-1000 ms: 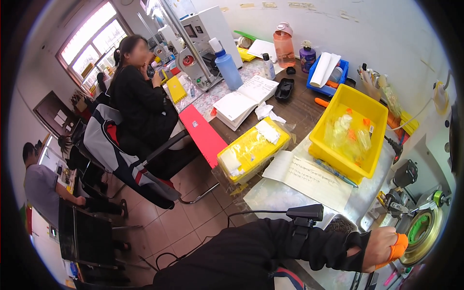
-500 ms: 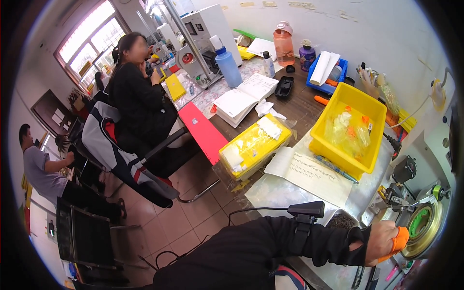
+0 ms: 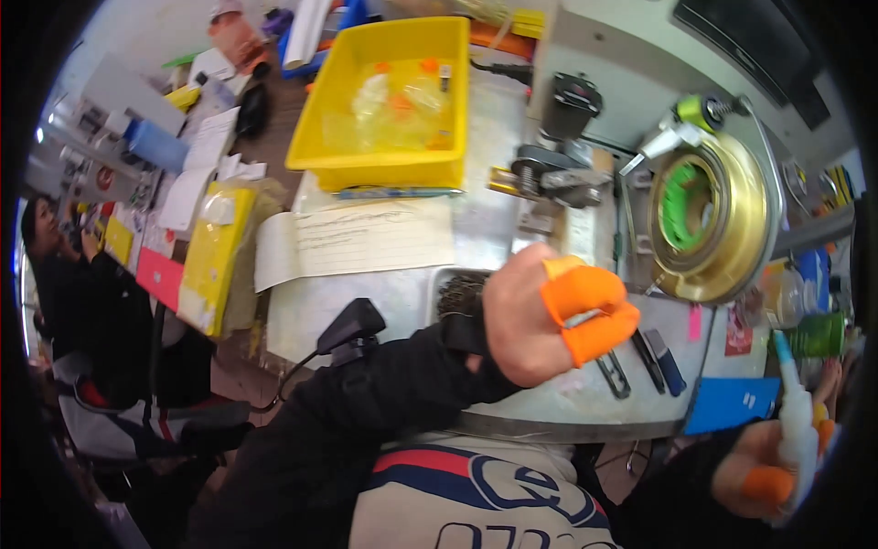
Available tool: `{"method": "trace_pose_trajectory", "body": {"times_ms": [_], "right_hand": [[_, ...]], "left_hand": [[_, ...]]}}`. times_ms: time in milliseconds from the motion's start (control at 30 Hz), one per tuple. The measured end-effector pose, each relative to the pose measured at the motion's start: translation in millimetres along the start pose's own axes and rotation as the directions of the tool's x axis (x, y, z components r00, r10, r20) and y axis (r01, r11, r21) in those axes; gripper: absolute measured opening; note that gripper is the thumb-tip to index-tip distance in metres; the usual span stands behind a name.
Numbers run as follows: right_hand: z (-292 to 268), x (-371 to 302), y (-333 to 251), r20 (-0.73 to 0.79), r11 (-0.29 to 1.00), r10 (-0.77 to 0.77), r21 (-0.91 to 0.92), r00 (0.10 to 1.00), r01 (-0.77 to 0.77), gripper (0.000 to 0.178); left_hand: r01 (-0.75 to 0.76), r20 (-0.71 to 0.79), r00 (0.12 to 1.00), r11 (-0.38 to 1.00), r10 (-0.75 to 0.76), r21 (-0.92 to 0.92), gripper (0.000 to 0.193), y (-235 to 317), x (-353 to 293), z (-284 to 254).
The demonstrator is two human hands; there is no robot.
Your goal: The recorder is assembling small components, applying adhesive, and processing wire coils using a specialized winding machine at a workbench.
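My left hand [image 3: 529, 316] is closed above the metal worktop [image 3: 366, 306], with orange finger cots on its fingers. A small silvery piece, too small to name, shows between the covered fingertips. At the lower right, my right hand [image 3: 743, 471], also wearing orange finger cots, grips a white squeeze bottle [image 3: 797, 425] with a thin pale-blue tip pointing up. Just behind my left hand sits a small metal tray [image 3: 446, 284] of dark thin pieces, partly covered by that hand. A gold-coloured round machine part with a green ring [image 3: 679, 206] stands beyond and to the right.
A yellow bin [image 3: 315, 146] holds clear bags with orange bits. Near it lie a handwritten sheet [image 3: 375, 240] and a yellow wrapped block [image 3: 215, 261]. Tweezers [image 3: 615, 377], dark-handled tools [image 3: 660, 361] and a blue card [image 3: 732, 405] lie at right. A person [image 3: 78, 302] sits far left.
The view has swung right, bringing my right hand with the squeeze bottle into sight. My left hand is now apart from the round gold part it was beside.
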State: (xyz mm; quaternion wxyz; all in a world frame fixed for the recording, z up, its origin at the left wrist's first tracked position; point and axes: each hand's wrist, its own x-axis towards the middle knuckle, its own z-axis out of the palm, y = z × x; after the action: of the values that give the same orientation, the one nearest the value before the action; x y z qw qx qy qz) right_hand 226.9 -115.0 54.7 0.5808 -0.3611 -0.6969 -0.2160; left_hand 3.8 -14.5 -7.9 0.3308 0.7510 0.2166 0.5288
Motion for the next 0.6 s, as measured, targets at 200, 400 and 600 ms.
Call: {"method": "trace_pose_trajectory", "body": {"times_ms": [200, 400, 600], "right_hand": [[5.2, -47.4, -25.1, -0.242, 0.937, 0.201, -0.236, 0.949, -0.259, 0.06], [13.7, -52.6, -28.4, -0.338, 0.922, 0.267, -0.183, 0.903, -0.341, 0.064], [23.7, -47.6, -31.0, -0.301, 0.956, 0.273, -0.018, 0.914, -0.292, 0.062]], "left_hand": [[-0.255, 0.188, 0.959, 0.931, 0.211, 0.261, 0.011, 1.2, 13.0, -4.0], [-0.197, 0.128, 0.978, 0.942, 0.167, 0.271, 0.011, 3.9, 8.4, 1.7], [-0.245, 0.044, 0.969, 0.905, 0.245, 0.349, 0.035, 0.4, 4.1, 4.5]]}}
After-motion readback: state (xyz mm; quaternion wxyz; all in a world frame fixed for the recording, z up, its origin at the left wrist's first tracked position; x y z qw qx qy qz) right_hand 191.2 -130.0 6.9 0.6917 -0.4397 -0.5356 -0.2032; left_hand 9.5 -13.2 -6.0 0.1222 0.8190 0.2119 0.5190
